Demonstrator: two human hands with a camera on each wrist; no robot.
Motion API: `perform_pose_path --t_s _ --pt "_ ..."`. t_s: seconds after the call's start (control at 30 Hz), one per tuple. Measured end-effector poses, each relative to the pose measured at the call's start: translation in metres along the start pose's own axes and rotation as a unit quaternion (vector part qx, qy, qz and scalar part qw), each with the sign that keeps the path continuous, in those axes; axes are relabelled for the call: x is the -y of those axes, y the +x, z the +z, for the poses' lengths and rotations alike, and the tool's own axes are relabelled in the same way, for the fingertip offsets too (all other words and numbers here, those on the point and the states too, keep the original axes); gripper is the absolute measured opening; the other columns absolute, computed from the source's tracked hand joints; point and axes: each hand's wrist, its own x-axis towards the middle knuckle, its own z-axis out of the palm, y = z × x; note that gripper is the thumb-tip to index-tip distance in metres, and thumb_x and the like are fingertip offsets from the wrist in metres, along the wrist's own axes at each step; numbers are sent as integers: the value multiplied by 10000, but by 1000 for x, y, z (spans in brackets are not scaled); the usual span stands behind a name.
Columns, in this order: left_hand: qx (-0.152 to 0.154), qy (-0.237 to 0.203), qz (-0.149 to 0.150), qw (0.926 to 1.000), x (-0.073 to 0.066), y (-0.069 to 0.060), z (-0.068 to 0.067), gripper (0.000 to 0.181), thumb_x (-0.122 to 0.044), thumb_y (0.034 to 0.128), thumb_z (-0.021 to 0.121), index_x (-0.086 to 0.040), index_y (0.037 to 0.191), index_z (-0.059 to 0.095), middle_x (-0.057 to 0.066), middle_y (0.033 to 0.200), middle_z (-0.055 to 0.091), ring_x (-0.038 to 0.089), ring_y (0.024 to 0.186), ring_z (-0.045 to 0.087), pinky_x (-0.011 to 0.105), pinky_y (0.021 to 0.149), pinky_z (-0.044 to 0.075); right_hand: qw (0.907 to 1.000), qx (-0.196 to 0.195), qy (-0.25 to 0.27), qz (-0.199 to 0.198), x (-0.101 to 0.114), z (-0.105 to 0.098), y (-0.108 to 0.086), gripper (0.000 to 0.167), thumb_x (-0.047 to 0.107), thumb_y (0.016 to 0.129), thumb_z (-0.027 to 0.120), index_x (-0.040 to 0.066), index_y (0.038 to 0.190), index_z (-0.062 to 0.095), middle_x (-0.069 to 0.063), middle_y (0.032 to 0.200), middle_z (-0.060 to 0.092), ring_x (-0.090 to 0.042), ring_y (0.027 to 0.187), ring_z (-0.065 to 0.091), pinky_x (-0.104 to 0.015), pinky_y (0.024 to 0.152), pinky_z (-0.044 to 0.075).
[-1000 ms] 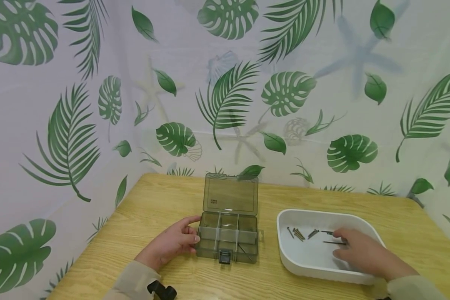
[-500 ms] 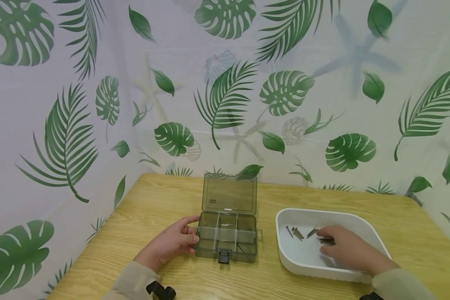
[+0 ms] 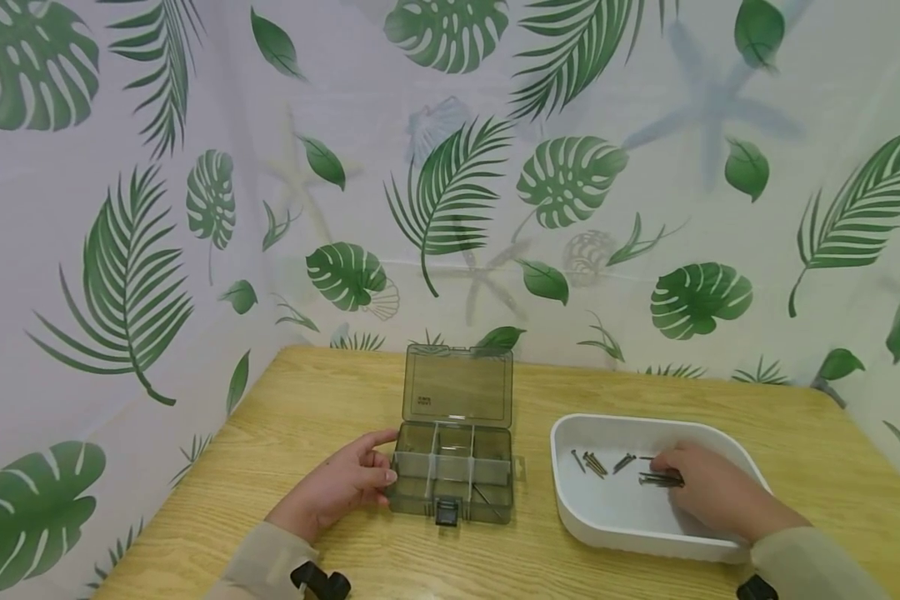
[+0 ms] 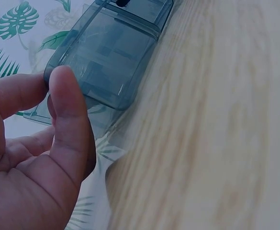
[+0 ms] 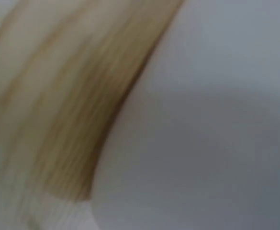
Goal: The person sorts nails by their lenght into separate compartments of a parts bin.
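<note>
A smoky clear organizer box stands on the table with its lid raised. One long dark nail lies in its front right compartment. My left hand rests against the box's left side, index finger stretched to the back and thumb farther forward. In the left wrist view, the thumb is beside the box's corner. Inside the white tray, my right hand reaches down with bent fingers and pinches several dark nails; their right ends are hidden by the hand.
Left of the right hand, brass-coloured screws, a lone grey screw and short grey screws lie in the tray. A leaf-patterned cloth hangs behind the wooden table. The right wrist view is blurred.
The right hand moved left inside the tray, then slightly back right, and the dark nails are now bunched closer together at its fingertips. The left hand and organizer box stayed put.
</note>
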Motion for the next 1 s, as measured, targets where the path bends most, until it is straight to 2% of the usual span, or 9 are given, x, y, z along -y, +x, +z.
perform_pose_path --t_s 0.07,0.2,0.33,0.6,0.83,1.0 --pt "-4 20 9 10000 0 0 0 734 -46 997 615 -64 1606 207 62 946 492 189 806 530 326 708 562 10000 72 17 60 -1 1 0 301 -21 802 686 32 1094 734 -67 1078 656 -326 1054 602 -587 946 467" --pt "-11 41 1 10000 0 0 1 727 -45 1000 609 -68 1606 209 59 943 495 192 809 530 330 709 561 9999 86 59 110 1 3 3 217 -17 824 692 83 1014 728 2 946 632 -220 896 566 -497 838 503" --pt "-22 34 -24 10000 0 -1 1 717 -41 1006 598 -70 1606 206 60 940 497 192 806 531 334 707 558 9997 173 21 145 6 8 8 173 -16 841 682 129 933 704 40 836 591 -179 802 511 -418 750 478" --pt "-73 49 -51 9999 -1 -2 1 711 -50 1007 607 -78 1604 222 66 951 495 197 813 538 339 718 555 9993 244 291 13 22 15 15 178 -33 831 658 123 916 662 28 798 548 -174 776 496 -378 703 434" --pt "-86 95 -31 9999 0 -2 1 700 -37 1009 594 -71 1603 224 70 958 501 197 813 545 331 714 556 9987 216 454 125 25 18 17 182 -33 828 645 121 924 658 16 801 536 -181 793 499 -375 708 418" --pt "-89 137 -12 9999 0 -1 0 699 -47 1011 596 -71 1603 225 75 967 499 195 817 542 331 717 556 9987 59 509 35 29 14 14 170 -16 850 646 127 935 679 27 816 566 -173 785 506 -365 690 423"
